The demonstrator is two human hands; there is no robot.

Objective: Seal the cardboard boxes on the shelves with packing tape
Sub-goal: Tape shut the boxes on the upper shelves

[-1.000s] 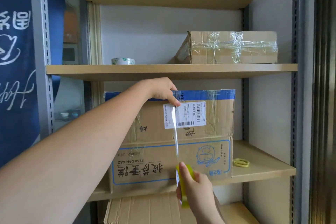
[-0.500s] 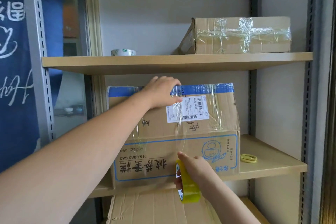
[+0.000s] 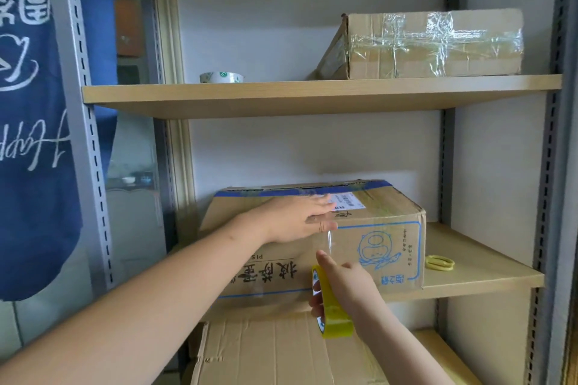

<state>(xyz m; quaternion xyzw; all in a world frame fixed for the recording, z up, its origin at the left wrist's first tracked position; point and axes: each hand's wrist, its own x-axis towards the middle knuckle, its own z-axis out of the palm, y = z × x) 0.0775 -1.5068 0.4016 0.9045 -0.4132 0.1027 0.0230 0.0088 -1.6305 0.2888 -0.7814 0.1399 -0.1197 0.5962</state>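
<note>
A large cardboard box (image 3: 384, 228) with blue print and a white label stands on the middle shelf (image 3: 488, 272). My left hand (image 3: 294, 222) lies flat on its top near the front edge, pressing a clear tape strip down. My right hand (image 3: 347, 287) grips a yellow-tinted tape roll (image 3: 331, 312) in front of the box, below its lower edge; the strip runs up from the roll to my left hand. A taped box (image 3: 434, 47) sits on the upper shelf (image 3: 312, 92). Another box (image 3: 281, 350) lies on the shelf below.
A second tape roll (image 3: 221, 77) lies on the upper shelf at left. Yellow scissors (image 3: 439, 262) rest on the middle shelf right of the large box. Grey slotted uprights (image 3: 81, 122) frame the rack, and a blue cloth banner (image 3: 28, 134) hangs at left.
My view has risen, so the box top now shows. My left hand slid from the top front edge onto the top, flat. My right hand with the roll stays low in front.
</note>
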